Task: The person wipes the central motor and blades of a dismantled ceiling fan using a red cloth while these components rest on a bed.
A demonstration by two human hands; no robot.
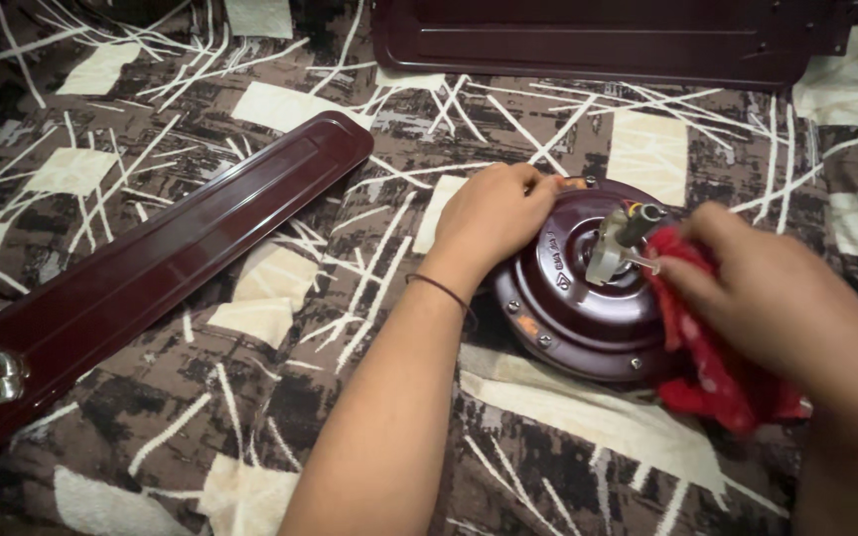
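At the far left we find a long maroon metal fan blade with a gilt ornament at its near end, lying diagonally on the patterned brown, black and cream bedspread; it sits well apart from the work and marks the limit on that side. Moving right, our left hand rests on the upper left rim of the round maroon ceiling-fan motor housing, fingers curled and closed over the edge, steadying it. The housing lies flat on the bedspread at centre right, its short grey shaft with wires standing up from the hub. Our right hand has its fingers pinched on a red cloth, pressed against the right side of the housing just beside the shaft. In our judgement the wiping is best done with the left hand holding firm against rotation, and the cloth worked round the recessed ring in short strokes, keeping it off the wires and the protruding pin at the hub. The soft bedding gives little support, so light pressure is advisable. A second dark maroon blade lies along the top edge, near the housing; open room for turning the piece lies towards us and to the lower left.
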